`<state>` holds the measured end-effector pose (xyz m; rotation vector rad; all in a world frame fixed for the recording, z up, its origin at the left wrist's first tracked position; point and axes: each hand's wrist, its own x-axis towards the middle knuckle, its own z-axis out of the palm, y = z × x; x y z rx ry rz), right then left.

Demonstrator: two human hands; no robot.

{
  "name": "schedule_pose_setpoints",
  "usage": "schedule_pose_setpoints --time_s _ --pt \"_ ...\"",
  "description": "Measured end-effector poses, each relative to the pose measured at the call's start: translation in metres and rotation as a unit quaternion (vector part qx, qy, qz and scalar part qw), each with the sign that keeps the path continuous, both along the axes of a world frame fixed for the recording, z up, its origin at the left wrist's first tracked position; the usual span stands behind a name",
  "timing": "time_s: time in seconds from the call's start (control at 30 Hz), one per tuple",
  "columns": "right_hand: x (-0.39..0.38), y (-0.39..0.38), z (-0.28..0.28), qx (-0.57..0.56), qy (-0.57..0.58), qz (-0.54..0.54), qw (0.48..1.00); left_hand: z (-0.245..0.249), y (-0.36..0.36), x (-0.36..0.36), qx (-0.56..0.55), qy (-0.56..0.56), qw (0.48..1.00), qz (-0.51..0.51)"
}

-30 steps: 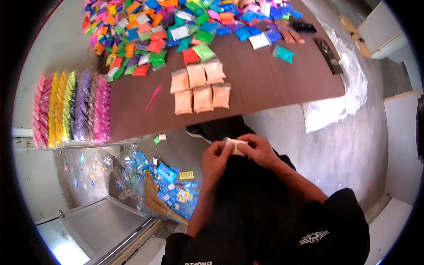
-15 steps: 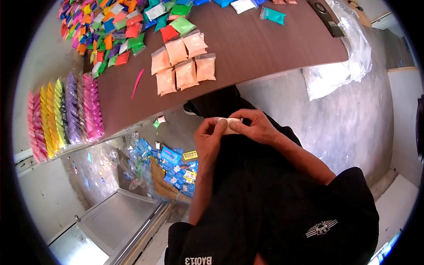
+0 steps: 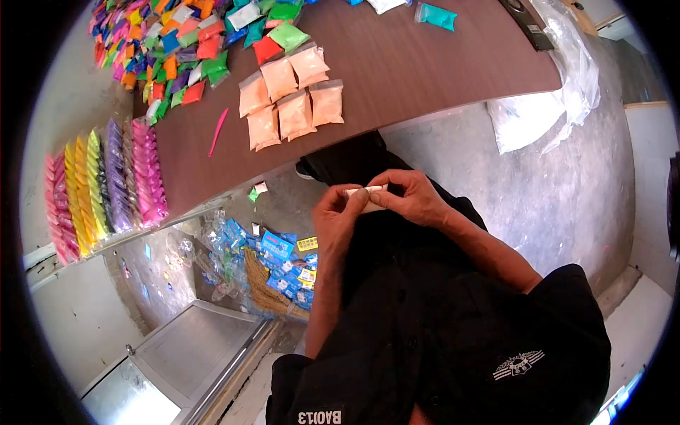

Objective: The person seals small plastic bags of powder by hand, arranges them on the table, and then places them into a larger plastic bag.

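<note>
Above my lap, my left hand point(image 3: 336, 218) and my right hand point(image 3: 413, 201) are close together, each closed in a pinch. Between their thumbs and fingertips is a small pale piece point(image 3: 377, 201), mostly covered by the fingers; its kind cannot be made out. Beyond the hands, on the brown table point(image 3: 397, 78), several clear bags of peach material point(image 3: 294, 113) lie grouped in two rows near the edge. A thin pink stick point(image 3: 218, 132) rests to their left.
Many small coloured packets point(image 3: 170, 42) heap at the table's far left. Striped coloured packs point(image 3: 106, 184) line its left end. A teal packet point(image 3: 435, 16) and a dark long object point(image 3: 525, 25) lie right. Below are blue packages point(image 3: 280, 248), a broom point(image 3: 262, 283) and white plastic point(image 3: 531, 117).
The camera view has shifted slightly. Both hands keep pinching the pale piece with small finger movements, and less of the piece shows at the left thumb. Things on the table stay put.
</note>
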<state>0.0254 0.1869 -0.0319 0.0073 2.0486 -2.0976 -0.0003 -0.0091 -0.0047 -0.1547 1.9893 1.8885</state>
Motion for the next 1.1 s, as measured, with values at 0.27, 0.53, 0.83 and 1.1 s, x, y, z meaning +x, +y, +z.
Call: schedule_pose_setpoints --time_s 0.27,0.53,0.83,1.1 --pt "-0.003 0.000 0.001 -0.002 -0.003 0.002 1.000 -0.003 -0.001 0.001 -0.015 0.042 0.999 0.016" --pt "0.001 -0.001 -0.004 -0.023 0.006 -0.018 1.000 -0.003 0.000 0.001 -0.005 0.006 1.000 -0.011" --pt "0.000 -0.002 -0.003 -0.053 0.000 -0.030 0.998 -0.002 -0.002 0.001 -0.033 0.028 0.999 -0.018" --pt "0.000 -0.003 -0.002 -0.036 0.004 -0.051 0.998 -0.006 -0.002 0.003 -0.022 0.012 1.000 0.010"
